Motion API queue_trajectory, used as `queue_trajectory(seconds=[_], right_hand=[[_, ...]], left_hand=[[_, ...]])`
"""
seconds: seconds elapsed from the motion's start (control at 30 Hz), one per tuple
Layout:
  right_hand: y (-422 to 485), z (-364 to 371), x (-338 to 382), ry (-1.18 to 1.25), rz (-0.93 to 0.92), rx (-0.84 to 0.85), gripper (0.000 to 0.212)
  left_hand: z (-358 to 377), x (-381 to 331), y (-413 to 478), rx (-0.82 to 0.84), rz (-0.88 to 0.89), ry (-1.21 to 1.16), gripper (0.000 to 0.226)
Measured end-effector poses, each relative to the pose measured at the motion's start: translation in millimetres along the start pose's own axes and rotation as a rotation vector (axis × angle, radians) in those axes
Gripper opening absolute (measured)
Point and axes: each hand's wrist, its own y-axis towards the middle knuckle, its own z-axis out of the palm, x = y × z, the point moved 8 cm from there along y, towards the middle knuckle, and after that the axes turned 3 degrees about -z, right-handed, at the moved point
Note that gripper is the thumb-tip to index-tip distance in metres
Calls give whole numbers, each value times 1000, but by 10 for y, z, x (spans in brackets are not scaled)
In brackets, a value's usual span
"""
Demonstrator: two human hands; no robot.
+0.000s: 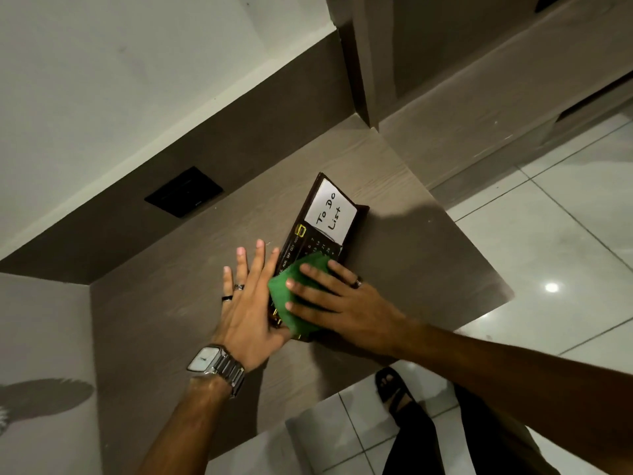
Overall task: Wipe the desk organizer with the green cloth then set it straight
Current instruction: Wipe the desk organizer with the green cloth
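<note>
Desk organizer [310, 234]: a dark, flat-faced unit lying on the wooden desk [171, 303], its long axis running diagonally from the near edge, under both hands, up and away to the right. The far end carries a white note [330, 210] lettered "To Do List"; below it sits a calendar panel with a small yellow frame [301, 230]. The unit sits skewed to the desk edge, so it is not yet straight.

Step in hand: wiping. Straightening remains to be done.

Left hand [248, 303]: open and flat, fingers spread, grasping nothing. It lies against the organizer's left long edge and appears to brace it; contact at the palm is partly hidden, so this is judged, not certain. A watch [205, 358] is on the wrist.

Right hand [337, 299]: fingers extended and pressed flat on the green cloth [291, 293], holding it down rather than clenching it. The cloth covers the organizer's near end, directly under the fingertips and just right of the left palm.

Next move, as judged: slide the cloth away from the body along the long axis, over the calendar panel toward the note, keeping light pressure so the note is not dislodged. The left hand should hold the edge firm. Afterwards, rotate the unit until its long edge runs parallel to the desk edge.
</note>
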Motion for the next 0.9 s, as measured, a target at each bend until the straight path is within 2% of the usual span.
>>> queue_trajectory(seconds=[0.07, 0.17, 0.2, 0.33, 0.4, 0.53, 0.57, 0.67, 0.7, 0.77, 0.87, 0.9], right_hand=[[39, -79, -171, -28, 21, -28, 86], [29, -239, -607, 28, 269, -81, 76], [35, -238, -567, 49, 249, -79, 76], [125, -45, 71, 84, -146, 57, 86], [172, -152, -79, 37, -119, 40, 81], [131, -355, -526, 24, 202, 39, 70], [130, -346, -447, 34, 196, 48, 71], [160, -179, 54, 89, -27, 130, 77], [172, -172, 85, 95, -52, 145, 79], [184, -270, -153, 60, 43, 98, 78], [73, -315, -600, 105, 332, 38, 74], [38, -261, -590, 118, 351, 34, 76]], left_hand=[[-6, 4, -16, 1, 8, -7, 130], [7, 5, -9, -3, -8, -86, 125], [13, -2, -2, -3, -15, -124, 124], [6, -7, -11, -21, 13, -186, 122], [-4, 19, -26, -38, 5, -152, 121], [-11, 30, -41, -61, -42, -173, 121], [-11, 26, -43, -65, -44, -179, 122], [6, 22, -48, -53, -34, -152, 125], [8, 25, -49, -48, -33, -132, 127], [5, 33, -45, -41, -40, -79, 129], [11, 29, -38, -32, -36, -14, 130], [16, 28, -40, -30, -36, 3, 130]])
